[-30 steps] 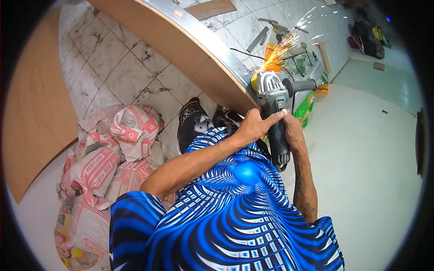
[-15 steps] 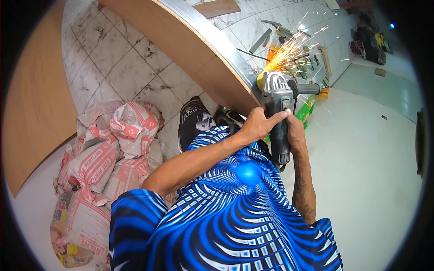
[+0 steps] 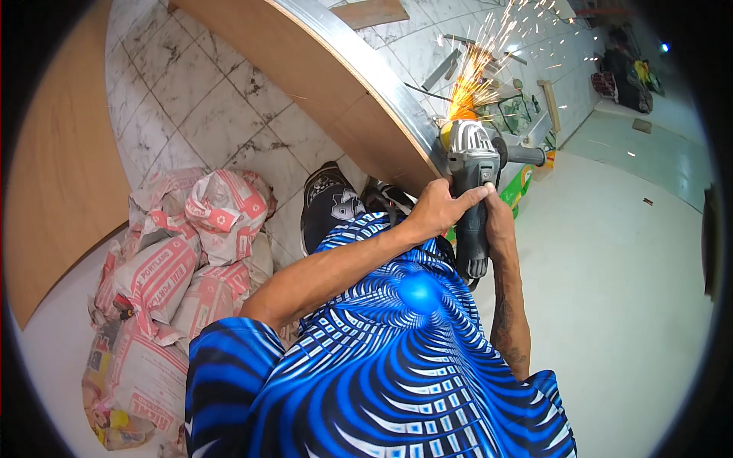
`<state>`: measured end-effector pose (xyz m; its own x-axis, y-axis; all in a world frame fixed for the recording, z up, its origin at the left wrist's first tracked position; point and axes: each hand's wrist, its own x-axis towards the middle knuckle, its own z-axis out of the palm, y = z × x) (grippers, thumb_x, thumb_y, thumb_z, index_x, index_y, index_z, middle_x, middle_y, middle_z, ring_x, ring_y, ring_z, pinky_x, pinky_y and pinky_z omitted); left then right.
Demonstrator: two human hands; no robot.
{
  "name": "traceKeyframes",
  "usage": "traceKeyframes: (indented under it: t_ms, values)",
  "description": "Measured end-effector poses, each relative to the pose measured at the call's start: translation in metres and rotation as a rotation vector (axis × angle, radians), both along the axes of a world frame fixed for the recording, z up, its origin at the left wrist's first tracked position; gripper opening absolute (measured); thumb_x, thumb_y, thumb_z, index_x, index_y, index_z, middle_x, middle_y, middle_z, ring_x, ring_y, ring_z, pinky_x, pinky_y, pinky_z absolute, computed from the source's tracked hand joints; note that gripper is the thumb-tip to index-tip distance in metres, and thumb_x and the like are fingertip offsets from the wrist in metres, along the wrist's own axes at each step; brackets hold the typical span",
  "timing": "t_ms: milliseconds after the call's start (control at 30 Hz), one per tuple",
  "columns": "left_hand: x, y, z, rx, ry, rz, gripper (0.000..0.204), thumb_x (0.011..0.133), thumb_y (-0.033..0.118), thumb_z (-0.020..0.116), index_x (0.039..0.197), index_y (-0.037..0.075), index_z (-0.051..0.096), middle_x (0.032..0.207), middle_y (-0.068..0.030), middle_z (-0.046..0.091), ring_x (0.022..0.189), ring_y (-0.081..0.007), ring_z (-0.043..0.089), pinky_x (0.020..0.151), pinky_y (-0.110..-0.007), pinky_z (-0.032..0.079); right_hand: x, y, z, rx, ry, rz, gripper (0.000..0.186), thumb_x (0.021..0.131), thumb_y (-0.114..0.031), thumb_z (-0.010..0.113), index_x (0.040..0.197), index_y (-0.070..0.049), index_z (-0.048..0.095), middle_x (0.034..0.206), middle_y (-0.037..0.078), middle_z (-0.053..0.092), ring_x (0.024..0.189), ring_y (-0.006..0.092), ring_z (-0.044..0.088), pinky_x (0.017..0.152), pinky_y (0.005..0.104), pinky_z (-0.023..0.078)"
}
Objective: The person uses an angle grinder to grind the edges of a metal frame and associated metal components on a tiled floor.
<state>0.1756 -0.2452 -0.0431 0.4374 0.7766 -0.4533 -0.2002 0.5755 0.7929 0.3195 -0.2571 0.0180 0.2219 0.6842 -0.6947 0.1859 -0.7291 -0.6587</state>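
An angle grinder [image 3: 472, 175], black and grey with a metal head, is gripped between my two hands. My left hand [image 3: 441, 208] wraps its body from the left, its thumb laid across the top. On the other side my right hand [image 3: 500, 220] closes round the body, its thumb meeting the left one. The grinder's yellow disc guard [image 3: 446, 135] is at the end of a long panel with a shiny metal top face [image 3: 347, 57] and a brown wooden side. Orange sparks [image 3: 469, 84] spray up and away from the disc. The side handle sticks out to the right, unheld.
Several crumpled red-and-white paper sacks [image 3: 164, 278] are piled at my left, beside a curved brown board [image 3: 57, 160]. Metal offcuts [image 3: 440, 70] and a wooden strip [image 3: 549, 104] lie on the tiled floor ahead. A green bag [image 3: 516, 191] is behind the grinder. Someone's dark shape appears far right.
The spark stream now shoots more steeply upward and reaches farther. The grinder has shifted slightly right with both hands still gripping it.
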Motion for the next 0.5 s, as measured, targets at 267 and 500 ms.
traceKeyframes:
  t_ms: [267,500]
  values:
    - [0.005,-0.001,-0.003,-0.005,-0.032,0.012,0.056,0.087,0.051,0.071,0.088,-0.005,0.067,0.070,-0.0053,0.062,0.061,-0.0103,0.056,0.054,-0.029,0.047,0.009,-0.002,-0.003,0.050,0.051,0.039,0.047,0.104,-0.044,0.041,0.098,-0.002,0.063,0.078,0.010,0.068,0.061,0.0142,0.063,0.054,0.0259,0.050]
    - [0.006,-0.004,-0.003,0.000,-0.025,0.036,0.054,0.088,0.049,0.071,0.088,-0.005,0.068,0.069,-0.0039,0.060,0.062,-0.0099,0.055,0.054,-0.029,0.046,0.018,-0.006,-0.014,0.054,-0.011,0.055,0.048,0.103,-0.045,0.042,0.098,-0.002,0.063,0.078,0.009,0.067,0.064,0.0137,0.064,0.056,0.0253,0.051]
